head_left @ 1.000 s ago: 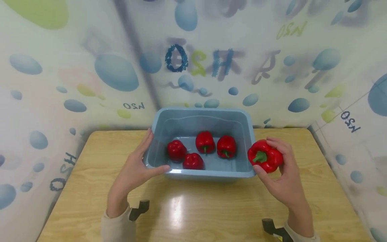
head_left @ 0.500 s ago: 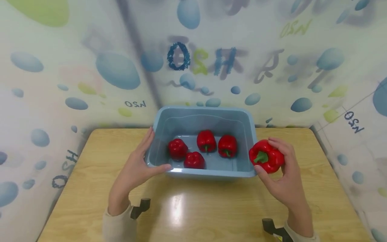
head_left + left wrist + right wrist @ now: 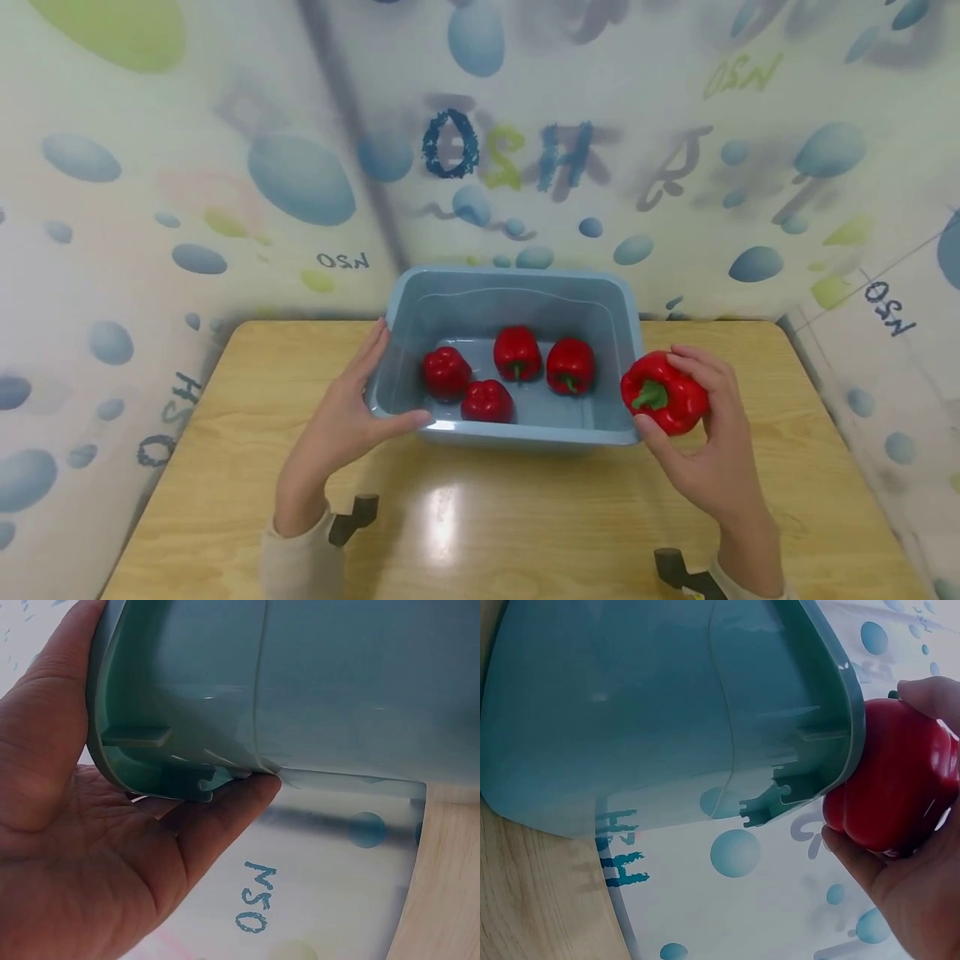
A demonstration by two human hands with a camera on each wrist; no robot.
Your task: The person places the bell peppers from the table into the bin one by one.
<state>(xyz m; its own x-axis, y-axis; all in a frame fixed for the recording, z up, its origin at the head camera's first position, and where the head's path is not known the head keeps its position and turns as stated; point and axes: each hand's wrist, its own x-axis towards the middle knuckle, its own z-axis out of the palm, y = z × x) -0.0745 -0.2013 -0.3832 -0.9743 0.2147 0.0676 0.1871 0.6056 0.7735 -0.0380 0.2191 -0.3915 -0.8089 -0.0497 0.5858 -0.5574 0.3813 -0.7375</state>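
A red bell pepper [image 3: 663, 392] with a green stem sits in my right hand [image 3: 712, 442], pinched between thumb and fingers at the right rim of a blue-grey plastic bin [image 3: 517, 433]. In the right wrist view the held pepper [image 3: 900, 772] overlaps the bin's rim. My left hand [image 3: 348, 417] grips the bin's near left corner, thumb on the front rim and fingers along the left side. The left wrist view has those fingertips [image 3: 262, 787] against the bin's outer wall. Several more red peppers lie inside, among them one [image 3: 517, 353] near the back and one [image 3: 487, 402] by the front wall.
The bin stands on a light wooden table [image 3: 442, 533], close to its back edge. Behind rises a wall [image 3: 517, 217] with blue and green drop patterns and lettering. Both wrists carry a dark strap mount, such as the left one [image 3: 352, 518].
The head view has shifted a little, so everything sits slightly farther right. Both hands keep their holds, and the peppers in the bin stay in place.
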